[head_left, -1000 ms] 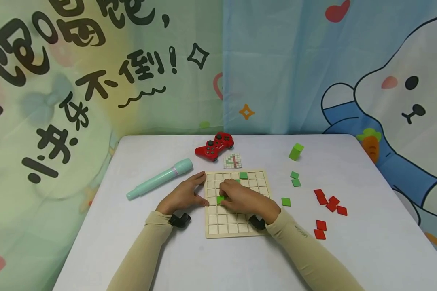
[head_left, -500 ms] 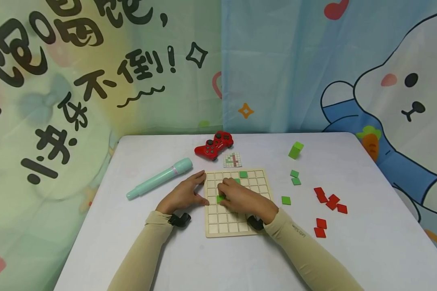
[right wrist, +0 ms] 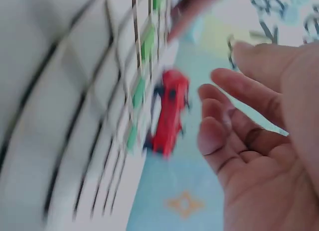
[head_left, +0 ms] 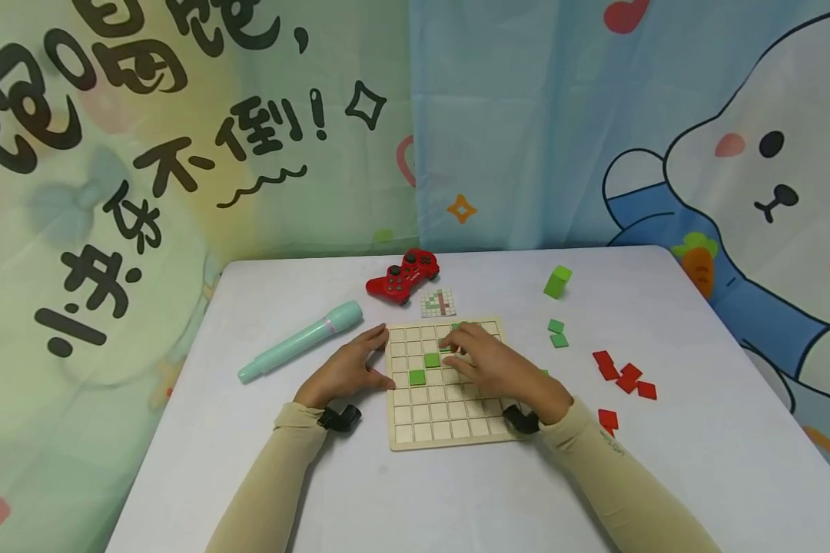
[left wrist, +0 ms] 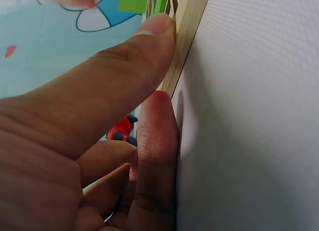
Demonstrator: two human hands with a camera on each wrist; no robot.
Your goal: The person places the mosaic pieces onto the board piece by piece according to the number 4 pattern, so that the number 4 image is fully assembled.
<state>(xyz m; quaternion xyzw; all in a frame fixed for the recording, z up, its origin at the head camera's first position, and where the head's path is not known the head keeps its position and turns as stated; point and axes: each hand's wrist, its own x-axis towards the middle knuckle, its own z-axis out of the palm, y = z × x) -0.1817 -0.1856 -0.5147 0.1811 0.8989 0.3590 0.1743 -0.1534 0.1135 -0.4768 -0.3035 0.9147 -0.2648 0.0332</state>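
Note:
A wooden grid board (head_left: 422, 435) lies flat on the white table, with several green square tiles (head_left: 417, 378) set in a diagonal row of its cells. My left hand (head_left: 346, 374) rests at the board's left edge; in the left wrist view the thumb (left wrist: 124, 71) and a fingertip touch the wooden rim. Over the upper middle of the board is my right hand (head_left: 498, 369), its fingers loosely bent. The right wrist view shows nothing between those fingers (right wrist: 249, 86), which are apart from the board. The hand partly covers the farther green tiles.
Behind the board lie a small pattern card (head_left: 438, 302) and a red game controller (head_left: 403, 276). A mint-green tube-shaped object (head_left: 300, 342) is at left. To the right are a stacked green block (head_left: 557, 282), loose green tiles (head_left: 559, 340) and several red tiles (head_left: 628, 380).
My right hand has let go of a green tile, lifted and moved right and away, uncovering another green tile in the row. My left hand stays at the board's edge. The head view shifted slightly.

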